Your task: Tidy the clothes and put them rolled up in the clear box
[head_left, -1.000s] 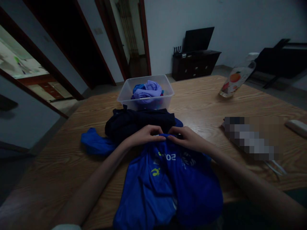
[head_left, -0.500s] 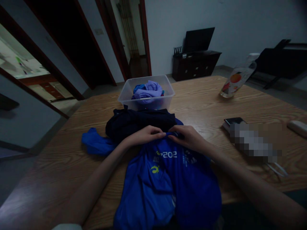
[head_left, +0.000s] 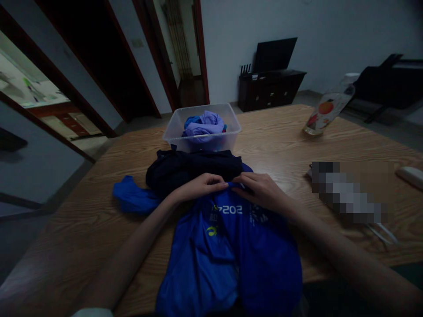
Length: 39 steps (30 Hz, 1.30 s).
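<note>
Left hand [head_left: 198, 187] and right hand [head_left: 261, 190]: fingers curled shut, both pinching the top edge of the blue shirt [head_left: 231, 255], fingertips nearly meeting. Shirt lies on the wooden table [head_left: 82, 237], hanging off its near edge. Dark garment [head_left: 191, 169] just behind the hands; clear tub [head_left: 202, 127] of clothes beyond it.

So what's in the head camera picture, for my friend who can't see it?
Both hands, the left hand and right hand, pinch the top edge of a bright blue shirt on a wooden table. Behind it lie a dark garment and a clear bin of clothes.
</note>
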Available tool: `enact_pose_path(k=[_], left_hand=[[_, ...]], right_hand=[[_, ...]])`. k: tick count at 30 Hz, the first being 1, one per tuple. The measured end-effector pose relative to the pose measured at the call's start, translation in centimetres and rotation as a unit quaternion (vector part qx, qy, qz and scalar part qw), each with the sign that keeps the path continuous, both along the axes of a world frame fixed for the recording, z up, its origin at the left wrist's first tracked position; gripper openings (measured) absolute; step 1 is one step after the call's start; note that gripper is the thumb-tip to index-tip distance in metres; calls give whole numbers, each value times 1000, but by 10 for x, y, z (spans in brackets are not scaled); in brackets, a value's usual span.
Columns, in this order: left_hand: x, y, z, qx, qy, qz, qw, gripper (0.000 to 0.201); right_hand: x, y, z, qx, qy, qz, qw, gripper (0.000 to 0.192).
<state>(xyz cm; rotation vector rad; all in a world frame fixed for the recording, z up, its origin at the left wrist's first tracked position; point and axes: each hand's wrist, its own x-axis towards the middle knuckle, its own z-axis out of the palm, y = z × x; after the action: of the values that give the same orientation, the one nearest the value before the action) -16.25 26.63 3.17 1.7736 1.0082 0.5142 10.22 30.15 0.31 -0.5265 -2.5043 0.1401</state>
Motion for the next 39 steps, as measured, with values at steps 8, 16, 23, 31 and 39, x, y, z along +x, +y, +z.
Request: enact_pose_path(k=[8, 16, 23, 31, 39], left_hand=[[2, -5, 0, 33, 17, 21, 999, 43], [3, -5, 2, 53, 39, 18, 998, 47], [-1, -9, 7, 19, 96, -15, 995, 57], [-15, -18, 39, -14, 68, -25, 997, 48], [-30, -28, 65, 20, 136, -4, 991, 46]], right_hand=[[-3, -4, 9, -145, -38, 21, 988, 23], [-3, 1, 6, -159, -10, 28, 987, 21], [-1, 3, -1, -7, -20, 11, 1000, 25], [2, -1, 11, 56, 22, -20, 998, 25], [4, -1, 13, 79, 24, -26, 996, 25]])
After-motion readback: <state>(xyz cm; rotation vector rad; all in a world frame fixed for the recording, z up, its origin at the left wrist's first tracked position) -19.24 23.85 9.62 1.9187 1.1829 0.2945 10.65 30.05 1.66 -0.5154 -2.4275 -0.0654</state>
